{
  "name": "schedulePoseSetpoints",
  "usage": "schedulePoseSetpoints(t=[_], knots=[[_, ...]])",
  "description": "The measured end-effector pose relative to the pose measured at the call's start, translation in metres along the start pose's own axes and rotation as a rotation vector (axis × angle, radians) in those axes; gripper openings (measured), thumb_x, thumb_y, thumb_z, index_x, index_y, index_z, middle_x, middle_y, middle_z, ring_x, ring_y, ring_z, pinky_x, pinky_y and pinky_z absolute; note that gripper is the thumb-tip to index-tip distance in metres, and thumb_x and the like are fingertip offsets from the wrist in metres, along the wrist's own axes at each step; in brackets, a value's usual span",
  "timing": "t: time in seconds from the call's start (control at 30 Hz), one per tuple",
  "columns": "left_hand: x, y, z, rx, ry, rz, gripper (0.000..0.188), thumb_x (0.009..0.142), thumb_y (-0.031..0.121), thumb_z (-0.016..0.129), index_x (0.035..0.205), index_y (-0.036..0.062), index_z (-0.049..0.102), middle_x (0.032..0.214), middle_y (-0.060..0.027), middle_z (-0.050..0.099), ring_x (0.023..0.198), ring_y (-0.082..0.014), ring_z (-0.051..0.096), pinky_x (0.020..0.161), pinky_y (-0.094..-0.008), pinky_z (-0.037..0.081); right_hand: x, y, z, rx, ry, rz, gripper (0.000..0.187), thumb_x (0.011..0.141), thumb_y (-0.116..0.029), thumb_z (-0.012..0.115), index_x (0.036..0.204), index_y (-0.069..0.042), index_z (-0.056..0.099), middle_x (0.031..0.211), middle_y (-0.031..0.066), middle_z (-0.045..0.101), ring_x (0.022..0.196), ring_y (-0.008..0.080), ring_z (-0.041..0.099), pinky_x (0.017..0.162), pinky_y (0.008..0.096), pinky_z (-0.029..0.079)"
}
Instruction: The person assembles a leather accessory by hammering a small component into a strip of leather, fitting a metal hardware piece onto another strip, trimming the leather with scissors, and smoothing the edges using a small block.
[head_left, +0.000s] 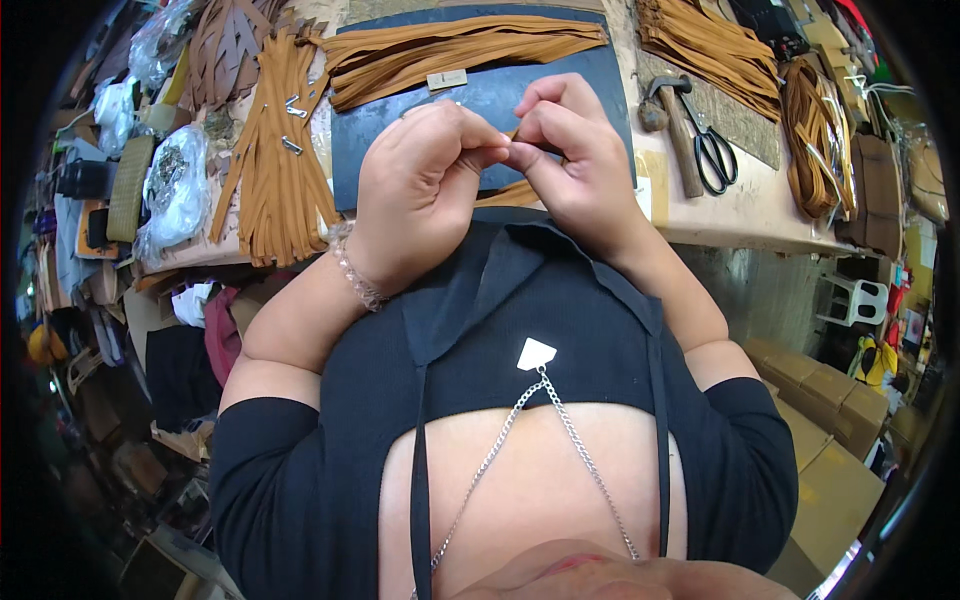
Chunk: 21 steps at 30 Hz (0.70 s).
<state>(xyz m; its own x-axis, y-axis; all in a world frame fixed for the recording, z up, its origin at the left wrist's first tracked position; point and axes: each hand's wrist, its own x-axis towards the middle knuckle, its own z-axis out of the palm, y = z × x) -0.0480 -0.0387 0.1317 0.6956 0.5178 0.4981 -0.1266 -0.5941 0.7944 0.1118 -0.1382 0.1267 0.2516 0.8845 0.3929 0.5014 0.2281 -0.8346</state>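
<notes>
Above the dark blue cutting mat (385, 150), my left hand (420, 175) and my right hand (582, 170) meet fingertip to fingertip, each in a pinch. Between them shows a bit of brown zipper tape (510, 194), which also appears below the fingers near the table edge; the pinched end is mostly hidden. Just beyond my hands, a long bundle of brown zipper tapes (450, 48) lies across the mat, with a small grey block (447, 79) beside it. Left of my left hand, more brown zipper tapes (275, 190) hang over the edge, with metal zipper sliders (291, 146) on them.
At right lie a hammer (680, 145), black-handled scissors (715, 160), another bundle of brown tapes (710, 55) and a coiled brown bundle (815, 140). Plastic bags (178, 185) of small parts crowd the left side. Cardboard boxes (820, 400) and a white stool (855, 300) stand at lower right.
</notes>
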Motion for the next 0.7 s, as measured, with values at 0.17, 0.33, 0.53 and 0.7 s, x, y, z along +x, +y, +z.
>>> schedulePoseSetpoints(t=[0.17, 0.33, 0.53, 0.7], knots=[[0.006, -0.02, 0.001, -0.561, 0.053, -0.532, 0.011, 0.084, -0.007, 0.061, 0.092, 0.001, 0.061, 0.082, -0.0102, 0.065, 0.077, -0.022, 0.063, 0.072, -0.0307, 0.05, -0.004, 0.004, 0.009, -0.241, 0.01, -0.16, 0.016, 0.083, -0.013, 0.073, 0.073, -0.003, 0.063, 0.104, 0.0119, 0.056, 0.102, 0.0299, 0.051, 0.09, 0.0393, 0.04], [0.001, -0.019, 0.003, -0.02, 0.002, -0.078, 0.007, 0.088, -0.005, 0.06, 0.092, 0.0011, 0.061, 0.085, -0.0059, 0.065, 0.079, -0.0165, 0.062, 0.073, -0.0295, 0.051, 0.0, 0.016, 0.007, -0.184, 0.018, -0.04, 0.014, 0.082, -0.011, 0.072, 0.073, -0.004, 0.065, 0.106, 0.0133, 0.056, 0.103, 0.0307, 0.051, 0.092, 0.0403, 0.039], [0.001, -0.02, 0.002, 0.14, 0.02, 0.062, 0.009, 0.087, -0.008, 0.058, 0.091, 0.0002, 0.06, 0.083, -0.0066, 0.066, 0.078, -0.0152, 0.064, 0.072, -0.0297, 0.051, 0.0, 0.016, 0.008, -0.109, -0.034, -0.054, 0.016, 0.083, -0.012, 0.068, 0.071, -0.003, 0.063, 0.109, 0.0152, 0.057, 0.108, 0.0314, 0.05, 0.096, 0.0416, 0.038], [0.004, -0.018, 0.002, -0.06, 0.079, -0.182, 0.014, 0.083, -0.011, 0.057, 0.091, -0.0002, 0.06, 0.083, -0.0122, 0.066, 0.078, -0.0226, 0.066, 0.071, -0.0313, 0.053, -0.002, 0.006, 0.012, -0.271, -0.008, -0.147, 0.018, 0.085, -0.013, 0.066, 0.07, -0.002, 0.062, 0.107, 0.0126, 0.061, 0.103, 0.0308, 0.054, 0.089, 0.041, 0.042]])
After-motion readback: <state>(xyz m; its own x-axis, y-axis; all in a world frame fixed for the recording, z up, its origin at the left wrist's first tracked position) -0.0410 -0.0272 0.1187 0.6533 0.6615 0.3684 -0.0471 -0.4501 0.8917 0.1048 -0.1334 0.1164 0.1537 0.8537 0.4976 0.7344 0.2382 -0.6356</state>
